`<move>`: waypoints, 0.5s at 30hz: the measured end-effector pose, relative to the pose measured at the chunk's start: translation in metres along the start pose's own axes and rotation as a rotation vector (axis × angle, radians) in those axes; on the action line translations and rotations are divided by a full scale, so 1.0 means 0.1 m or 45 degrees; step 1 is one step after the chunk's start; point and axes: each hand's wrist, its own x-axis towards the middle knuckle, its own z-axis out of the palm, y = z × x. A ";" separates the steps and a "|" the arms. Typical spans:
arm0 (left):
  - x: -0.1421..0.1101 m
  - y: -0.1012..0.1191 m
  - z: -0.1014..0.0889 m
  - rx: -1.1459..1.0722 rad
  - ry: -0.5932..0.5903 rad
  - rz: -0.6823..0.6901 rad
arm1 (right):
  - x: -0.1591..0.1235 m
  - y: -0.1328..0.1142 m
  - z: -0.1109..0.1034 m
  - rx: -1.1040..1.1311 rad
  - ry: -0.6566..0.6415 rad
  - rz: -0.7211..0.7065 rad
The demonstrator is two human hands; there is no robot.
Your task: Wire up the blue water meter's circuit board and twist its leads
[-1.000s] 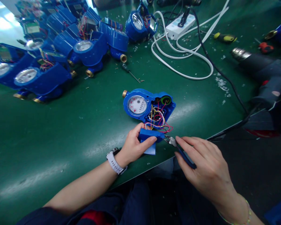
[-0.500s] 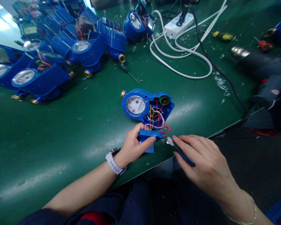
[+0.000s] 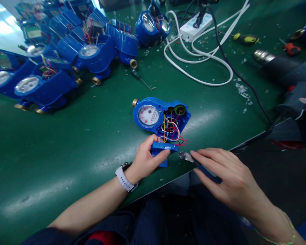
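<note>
A blue water meter [image 3: 148, 115] lies on the green table, its round dial facing up and its wiring compartment uncovered. Thin red, yellow and white wires run from it to a blue plastic cover [image 3: 165, 146]. My left hand [image 3: 148, 156] is closed on that cover, thumb along its near side, just below the meter. My right hand [image 3: 226, 173] grips a pair of cutting pliers [image 3: 206, 173] with dark blue handles. The pliers' jaws point left, a small gap from the cover's right end, and look slightly parted.
Several more blue water meters [image 3: 97, 56] crowd the back left. A thin screwdriver [image 3: 142, 80] lies behind the meter. White cable loops from a power strip [image 3: 196, 27]. A heat gun [image 3: 283, 71], a yellow-black screwdriver [image 3: 246, 38] and a red-handled tool [image 3: 292, 49] are at right.
The pliers have drawn back to the right from the cover's end, with my right hand. The cover has tilted slightly in my left hand, which stays in place.
</note>
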 end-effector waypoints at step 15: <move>-0.05 -0.09 0.00 -0.107 -0.022 0.017 | 0.14 0.96 0.41 -0.425 0.236 0.301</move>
